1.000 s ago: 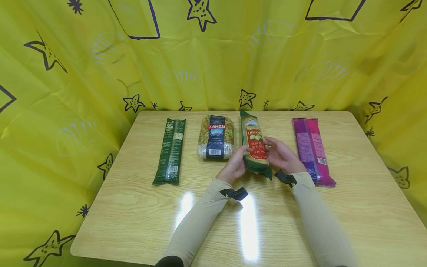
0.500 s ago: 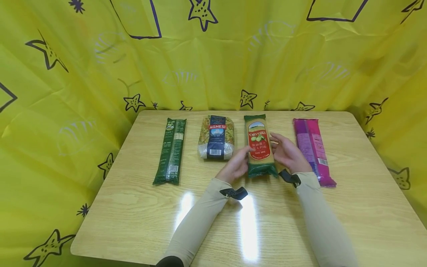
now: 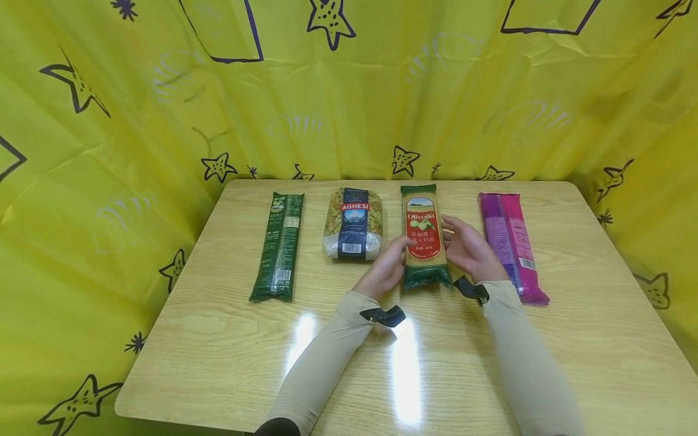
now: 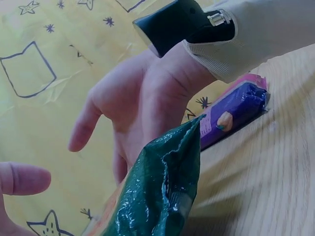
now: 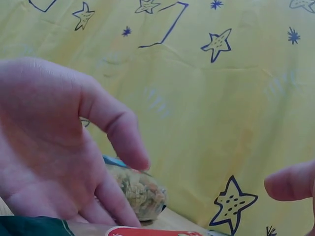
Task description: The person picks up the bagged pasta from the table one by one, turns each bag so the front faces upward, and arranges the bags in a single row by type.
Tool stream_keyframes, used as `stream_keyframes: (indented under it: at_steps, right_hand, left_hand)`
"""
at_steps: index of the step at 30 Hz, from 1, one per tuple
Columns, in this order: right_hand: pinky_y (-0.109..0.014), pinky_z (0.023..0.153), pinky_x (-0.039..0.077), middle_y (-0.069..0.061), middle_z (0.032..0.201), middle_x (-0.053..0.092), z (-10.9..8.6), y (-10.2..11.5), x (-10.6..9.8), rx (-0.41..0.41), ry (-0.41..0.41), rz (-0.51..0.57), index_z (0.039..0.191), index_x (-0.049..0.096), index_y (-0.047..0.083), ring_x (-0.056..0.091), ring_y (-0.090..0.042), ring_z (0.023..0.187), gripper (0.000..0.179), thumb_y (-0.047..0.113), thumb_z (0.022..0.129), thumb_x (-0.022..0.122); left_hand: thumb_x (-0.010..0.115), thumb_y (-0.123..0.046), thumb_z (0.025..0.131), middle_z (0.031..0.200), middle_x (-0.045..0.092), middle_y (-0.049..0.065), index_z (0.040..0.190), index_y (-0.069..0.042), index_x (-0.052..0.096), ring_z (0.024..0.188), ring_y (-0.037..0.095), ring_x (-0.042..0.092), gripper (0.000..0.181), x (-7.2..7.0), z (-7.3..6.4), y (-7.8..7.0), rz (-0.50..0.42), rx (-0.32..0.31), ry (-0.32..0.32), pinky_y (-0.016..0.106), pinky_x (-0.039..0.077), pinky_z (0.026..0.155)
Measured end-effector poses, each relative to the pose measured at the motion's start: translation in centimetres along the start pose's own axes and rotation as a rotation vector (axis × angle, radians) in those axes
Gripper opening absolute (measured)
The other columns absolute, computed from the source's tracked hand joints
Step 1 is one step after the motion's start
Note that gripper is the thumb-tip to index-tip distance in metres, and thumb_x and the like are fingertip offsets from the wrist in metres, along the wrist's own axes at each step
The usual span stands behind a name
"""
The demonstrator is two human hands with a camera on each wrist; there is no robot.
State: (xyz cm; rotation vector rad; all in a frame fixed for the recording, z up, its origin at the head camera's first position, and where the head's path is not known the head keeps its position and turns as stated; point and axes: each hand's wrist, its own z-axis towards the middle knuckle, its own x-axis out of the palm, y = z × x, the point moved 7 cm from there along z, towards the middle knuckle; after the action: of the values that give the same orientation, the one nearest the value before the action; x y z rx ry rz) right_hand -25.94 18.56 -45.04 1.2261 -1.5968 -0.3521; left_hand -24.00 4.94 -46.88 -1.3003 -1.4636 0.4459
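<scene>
A spaghetti packet [image 3: 423, 257] with green ends and a red Olivoilà label lies face up between my two hands in the head view. My left hand [image 3: 386, 270] is at its left side, thumb raised over the label's edge. Along the right side, my right hand [image 3: 472, 253] has its fingertips right at the packet's edge. The left wrist view shows the packet's green crimped end [image 4: 162, 182] near the camera, with the right thumb held away from it. Raised too in the right wrist view is the left thumb, while that hand's lower fingers go down behind the packet.
Left of the hands lies an Agnesi pasta bag [image 3: 353, 224], with a green packet [image 3: 279, 248] farther left. A pink and purple packet [image 3: 512, 248] lies close beyond the right hand. All rest on a wooden table [image 3: 218, 363] before a yellow curtain [image 3: 349, 91].
The spaghetti packet was tilted and slanted a second ago; it has turned flat, label up, and straightened. My right hand has shifted slightly right. The other packets have stayed put.
</scene>
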Motion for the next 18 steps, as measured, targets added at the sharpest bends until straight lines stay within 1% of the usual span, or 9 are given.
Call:
stream_keyframes:
  at_steps: [2, 4, 7, 11, 13, 16, 18]
  right_hand:
    - [-0.028, 0.098, 0.048, -0.005, 0.132, 0.04, 0.13, -0.1, -0.12, -0.006, -0.004, 0.008, 0.156, 0.013, 0.016, 0.039, -0.015, 0.124, 0.064, 0.036, 0.104, 0.044]
    - [-0.028, 0.099, 0.047, -0.004, 0.132, 0.039, 0.27, -0.18, -0.19, -0.014, -0.005, 0.012, 0.156, 0.012, 0.015, 0.039, -0.014, 0.123, 0.064, 0.036, 0.104, 0.043]
    - [-0.026, 0.103, 0.044, -0.002, 0.132, 0.038, 0.35, -0.28, -0.31, -0.025, -0.014, 0.027, 0.156, 0.008, 0.014, 0.037, -0.013, 0.123, 0.069, 0.038, 0.103, 0.046]
    - [-0.025, 0.108, 0.04, 0.001, 0.131, 0.037, 0.48, -0.35, -0.51, -0.037, -0.023, 0.063, 0.155, 0.008, 0.014, 0.035, -0.011, 0.123, 0.072, 0.039, 0.102, 0.049]
    - [-0.024, 0.11, 0.039, 0.001, 0.132, 0.036, 0.58, -0.39, -0.64, -0.041, -0.027, 0.073, 0.155, 0.008, 0.014, 0.034, -0.01, 0.125, 0.073, 0.04, 0.101, 0.05]
    - [-0.025, 0.112, 0.038, 0.001, 0.134, 0.035, 0.7, -0.44, -0.64, -0.045, -0.016, 0.081, 0.156, 0.007, 0.013, 0.033, -0.01, 0.127, 0.073, 0.04, 0.102, 0.049]
    - [-0.024, 0.11, 0.039, 0.002, 0.13, 0.037, 0.75, -0.47, -0.68, -0.052, -0.018, 0.089, 0.154, 0.011, 0.013, 0.034, -0.01, 0.123, 0.07, 0.04, 0.102, 0.049]
  left_hand:
    - [0.05, -0.013, 0.094, 0.133, 0.05, 0.007, 0.11, -0.001, 0.061, 0.119, 0.022, 0.048, 0.023, -0.06, 0.07, -0.06, -0.001, 0.022, -0.019, 0.044, 0.036, 0.114]
    - [0.049, -0.014, 0.095, 0.13, 0.051, 0.007, 0.106, -0.001, 0.061, 0.115, 0.021, 0.049, 0.021, -0.03, 0.07, -0.1, 0.011, 0.039, -0.022, 0.042, 0.038, 0.112]
    - [0.047, -0.016, 0.096, 0.128, 0.054, 0.01, 0.118, 0.003, 0.057, 0.113, 0.02, 0.053, 0.031, 0.08, 0.09, -0.14, 0.034, 0.054, -0.009, 0.038, 0.043, 0.107]
    - [0.048, -0.015, 0.095, 0.134, 0.053, 0.012, 0.131, 0.005, 0.052, 0.117, 0.019, 0.053, 0.041, 0.32, 0.04, -0.28, 0.037, 0.078, 0.017, 0.037, 0.044, 0.109]
    - [0.049, -0.015, 0.095, 0.138, 0.051, 0.012, 0.133, 0.007, 0.051, 0.12, 0.018, 0.05, 0.044, 0.42, -0.01, -0.34, 0.037, 0.089, 0.024, 0.037, 0.04, 0.113]
    - [0.049, -0.015, 0.096, 0.14, 0.049, 0.012, 0.133, 0.008, 0.051, 0.125, 0.019, 0.045, 0.044, 0.5, -0.05, -0.33, 0.048, 0.101, 0.032, 0.038, 0.035, 0.117]
    - [0.048, -0.016, 0.096, 0.141, 0.048, 0.012, 0.132, 0.008, 0.051, 0.127, 0.019, 0.044, 0.044, 0.53, -0.08, -0.29, 0.057, 0.104, 0.037, 0.038, 0.033, 0.118]
